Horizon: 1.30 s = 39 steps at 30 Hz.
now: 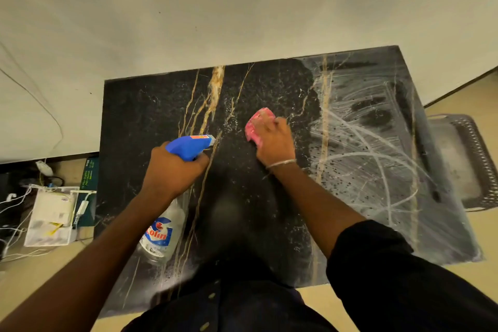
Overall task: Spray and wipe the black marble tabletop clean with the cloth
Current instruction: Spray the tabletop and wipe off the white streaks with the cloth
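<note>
The black marble tabletop with gold veins fills the middle of the view. Its right part is covered with white smeared streaks and droplets. My left hand grips a clear spray bottle by its blue trigger head, nozzle pointing right over the table. My right hand presses a pink cloth flat on the marble near the centre, just left of the streaked area.
A pale wall runs along the table's far edge. On the floor at the left lie a white box, cables and a green carton. A dark woven tray or chair seat stands right of the table.
</note>
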{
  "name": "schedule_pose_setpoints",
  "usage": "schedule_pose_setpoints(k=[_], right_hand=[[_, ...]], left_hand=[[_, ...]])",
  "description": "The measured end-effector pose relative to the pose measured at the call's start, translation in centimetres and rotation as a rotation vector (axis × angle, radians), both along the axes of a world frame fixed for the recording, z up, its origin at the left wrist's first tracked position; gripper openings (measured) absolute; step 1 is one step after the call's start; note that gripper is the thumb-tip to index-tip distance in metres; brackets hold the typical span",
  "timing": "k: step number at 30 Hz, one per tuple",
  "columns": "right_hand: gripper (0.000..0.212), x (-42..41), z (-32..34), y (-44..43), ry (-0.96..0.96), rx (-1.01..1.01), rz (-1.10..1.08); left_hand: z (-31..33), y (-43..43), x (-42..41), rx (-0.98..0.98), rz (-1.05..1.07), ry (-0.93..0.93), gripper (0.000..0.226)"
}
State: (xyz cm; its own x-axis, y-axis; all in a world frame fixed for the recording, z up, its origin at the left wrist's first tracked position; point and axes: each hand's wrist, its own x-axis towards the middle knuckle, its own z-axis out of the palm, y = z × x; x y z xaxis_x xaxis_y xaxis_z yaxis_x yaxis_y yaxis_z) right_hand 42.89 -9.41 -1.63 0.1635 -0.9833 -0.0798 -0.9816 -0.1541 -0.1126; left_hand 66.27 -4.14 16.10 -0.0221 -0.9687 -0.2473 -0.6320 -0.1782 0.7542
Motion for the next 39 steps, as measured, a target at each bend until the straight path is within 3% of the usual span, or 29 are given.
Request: schedule_pose_setpoints(k=[2,5,9,13,15,19,23,25,28,32,35,39], right_hand=[[0.046,-0.4,0.9,1.5,-0.082,-0.081,0.056],[0.042,-4.4,1.6,2.5,-0.016,-0.102,0.087],[0.062,-11.9,-0.6,2.4,0.094,0.031,-0.248],[0.047,-10.6,0.7,3.6,0.003,-0.05,-0.439],[0.047,-7.6,2.0,5.0,-0.042,-0.068,-0.401],[0.045,-2.1,1.6,8.4,-0.132,-0.087,-0.114],[0.042,-3.4,1.7,10.1,-0.106,-0.126,0.099],[0.042,-6.5,1.4,10.0,-0.064,-0.092,0.045],[0.05,-11.1,0.6,10.1,-0.065,-0.059,-0.21],[0.043,-10.7,0.8,11.2,-0.089,-0.065,-0.394],[0.044,-6.1,1.4,13.2,-0.123,-0.094,-0.359],[0.051,-0.2,2.0,16.5,-0.17,-0.106,-0.144]], left_hand=[[0.0,0.5,-0.8,-0.002,0.021,0.013,0.009],[0.2,1.2,-1.7,-0.007,0.035,0.023,0.009],[0.5,2.4,-2.0,-0.018,0.038,0.033,0.008],[0.6,3.6,-1.7,-0.013,0.042,0.009,0.008],[0.6,4.3,-1.7,0.006,0.05,0.008,0.008],[0.4,5.3,-2.2,0.021,0.069,0.036,0.011],[0.2,6.1,-3.0,0.046,0.074,0.038,0.011],[0.0,6.5,-3.5,0.055,0.057,0.033,0.012],[-0.1,7.3,-4.1,0.048,0.018,0.02,0.013],[-0.2,8.1,-4.6,0.061,0.03,0.042,0.011],[-0.5,8.6,-4.9,0.06,0.014,0.03,0.01],[-1.3,8.8,-5.3,0.048,0.003,-0.02,0.013]])
